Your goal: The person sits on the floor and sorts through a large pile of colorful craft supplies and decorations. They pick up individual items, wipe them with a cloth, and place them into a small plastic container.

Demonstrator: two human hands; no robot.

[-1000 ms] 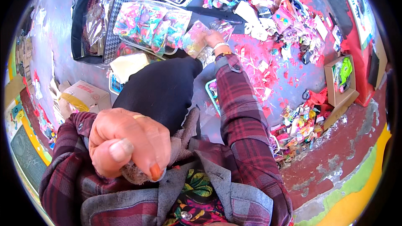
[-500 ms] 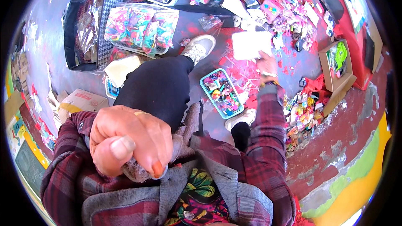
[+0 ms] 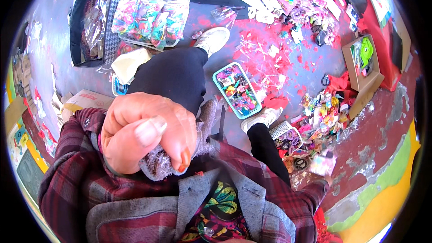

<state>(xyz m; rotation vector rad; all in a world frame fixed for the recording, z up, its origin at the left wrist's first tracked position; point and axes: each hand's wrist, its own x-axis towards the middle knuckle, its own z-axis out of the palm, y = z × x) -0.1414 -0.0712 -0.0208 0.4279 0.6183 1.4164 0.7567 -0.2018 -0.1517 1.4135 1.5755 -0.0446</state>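
Close in front of me, my left hand [image 3: 146, 135] is closed around a fuzzy grey-purple cloth [image 3: 163, 164]. The cloth trails off to the right beside my knee. Low on the right, my right hand [image 3: 328, 180] is mostly hidden beyond its plaid sleeve. At its fingers is a small white card with pink and dark patches [image 3: 323, 162], smeared by motion. Just past the card lies a heap of colourful trinkets and hair accessories [image 3: 326, 112]. A white basket [image 3: 281, 129] with hair ties stands next to my right foot.
Between my feet sits a pale-blue tray [image 3: 218, 81] of small colourful items. Bagged goods [image 3: 150, 20] and a black checked fabric box [image 3: 112, 27] stand at upper left. An open cardboard box [image 3: 351, 63] is at right. Loose accessories [image 3: 310, 13] cover the floor ahead.
My right hand has swung back from the floor ahead to the low right, and the white card has left the floor ahead. My left hand has shifted slightly up and right, still gripping the cloth.
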